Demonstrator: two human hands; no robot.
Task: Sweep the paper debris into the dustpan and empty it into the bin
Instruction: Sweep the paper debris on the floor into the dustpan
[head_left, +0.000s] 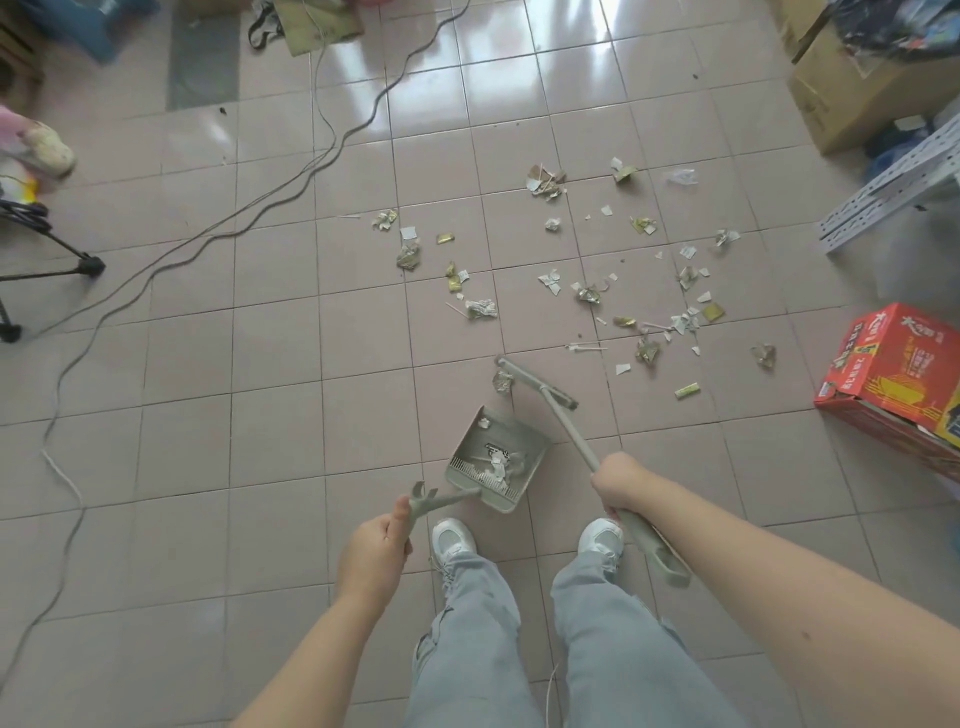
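Down at lower centre, the left hand (376, 545) curls around the handle of the dustpan (514, 434), which sits on the tiles (260, 364) with scraps inside. The right hand (621, 486) grips the broom (569, 434) mid-shaft, forearm angled in from lower right. Paper debris (587, 293) lies scattered across centre right.

We stand on a floor (182, 364) of square pinkish tiles with dark grout lines. Toward twelve and one o'clock the tiles gleam with pale patches of reflected light (488, 78). Grey cables (249, 218) snake from twelve o'clock down to seven. At nine o'clock we see a black tripod leg (62, 249), and at eleven a grey rectangular patch (202, 57) set in the floor. A flattened piece of cardboard (317, 26) lies at twelve. At two o'clock sits a brown cardboard box (852, 98), with white perforated metal rails (893, 182) just below it, and at three o'clock a red printed carton (893, 374)
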